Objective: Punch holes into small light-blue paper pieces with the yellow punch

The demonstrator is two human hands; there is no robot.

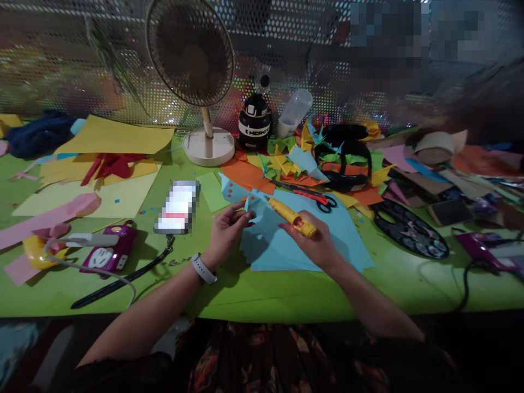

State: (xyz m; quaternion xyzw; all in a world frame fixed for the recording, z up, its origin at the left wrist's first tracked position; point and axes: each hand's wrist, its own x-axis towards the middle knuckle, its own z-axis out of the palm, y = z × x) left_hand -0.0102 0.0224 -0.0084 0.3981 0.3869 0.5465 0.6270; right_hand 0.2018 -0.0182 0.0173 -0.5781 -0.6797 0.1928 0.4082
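Observation:
My right hand [315,240] is wrapped round a yellow pen-shaped tool [289,214] with a narrow tip, which points up and left. My left hand [229,226] has its fingertips pinched at a small piece of light blue paper [250,203] with a reddish dot on it. The tool's tip is close to this piece; I cannot tell whether they touch. Under both hands lies a stack of light blue paper sheets [282,256]. Just beyond the left fingers is another blue piece with red dots [230,191]. Red-and-black scissors [323,202] lie on the stack's far edge.
A white fan [208,147] and a black jar [254,128] stand at the back. Left are a phone [177,207] with a strap and a purple device [108,251]. Folded paper pieces [282,164] and a black palette [409,229] lie to the right on the green table [254,297].

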